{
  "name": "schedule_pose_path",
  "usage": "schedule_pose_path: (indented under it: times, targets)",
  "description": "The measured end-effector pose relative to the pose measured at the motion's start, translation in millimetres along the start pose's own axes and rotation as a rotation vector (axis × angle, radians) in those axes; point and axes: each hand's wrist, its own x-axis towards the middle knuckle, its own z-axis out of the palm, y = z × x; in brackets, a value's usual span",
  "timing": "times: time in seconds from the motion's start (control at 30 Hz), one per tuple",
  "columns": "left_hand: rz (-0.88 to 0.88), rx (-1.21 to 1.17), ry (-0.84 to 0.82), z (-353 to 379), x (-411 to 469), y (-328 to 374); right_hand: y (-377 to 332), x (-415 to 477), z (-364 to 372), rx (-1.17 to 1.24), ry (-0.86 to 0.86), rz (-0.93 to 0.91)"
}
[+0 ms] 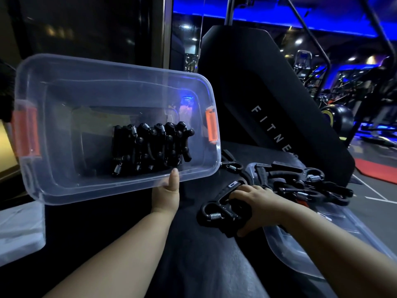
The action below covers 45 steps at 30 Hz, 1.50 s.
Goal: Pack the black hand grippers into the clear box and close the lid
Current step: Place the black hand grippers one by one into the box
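Observation:
The clear box (53, 186) with orange latches is tilted toward me, lifted off the bench. My left hand (166, 196) grips its near rim, thumb on the edge. Inside it, several black hand grippers (150, 147) lie packed in a row against the right side. My right hand (251, 208) is closed around a black hand gripper (217, 214) with a steel spring, low on the black bench. More loose black hand grippers (300, 183) lie in a heap on the clear lid (335, 235), which lies flat at the right.
A black padded bench (204, 265) runs under both arms, with its upright backrest (268, 100) marked FITNESS behind. A white cloth-like sheet (19, 229) lies at lower left. Gym machines and a black ball (341, 119) stand at the far right.

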Motion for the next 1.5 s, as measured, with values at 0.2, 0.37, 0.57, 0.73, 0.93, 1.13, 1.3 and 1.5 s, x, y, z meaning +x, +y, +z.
schedule_pose_path:
  times: [0.2, 0.37, 0.57, 0.73, 0.93, 1.13, 1.3, 1.5]
  targets:
    - [0.014, 0.005, 0.014, -0.4, -1.7, 2.7, -7.5, -19.1, 4.3, 0.017, 0.015, -0.06]
    - [0.024, 0.014, -0.013, -1.4, -2.4, 5.0, -11.9, -30.1, 9.3, 0.028, 0.021, -0.098]
    - [0.011, 0.012, -0.013, -1.2, -3.2, 5.1, -12.8, -33.4, 0.6, 0.16, 0.026, -0.122]
    - [-0.032, 0.01, 0.003, 0.3, -0.7, 1.2, 0.0, -11.2, -24.8, 0.305, 0.162, -0.074]
    - [-0.042, 0.009, -0.002, 1.5, 3.1, -5.2, 27.8, 51.9, -31.4, 0.356, 0.257, 0.187]
    - [-0.069, -0.023, 0.015, 2.7, 4.8, -7.1, 43.5, 107.6, -16.6, 0.395, 0.19, 0.311]
    - [-0.048, -0.05, -0.006, 4.4, 6.5, -9.5, 55.3, 143.8, -12.7, 0.394, 0.135, 0.435]
    - [-0.028, -0.081, -0.036, 4.9, 5.9, -11.5, 52.3, 176.1, -6.5, 0.403, 0.123, 0.481]
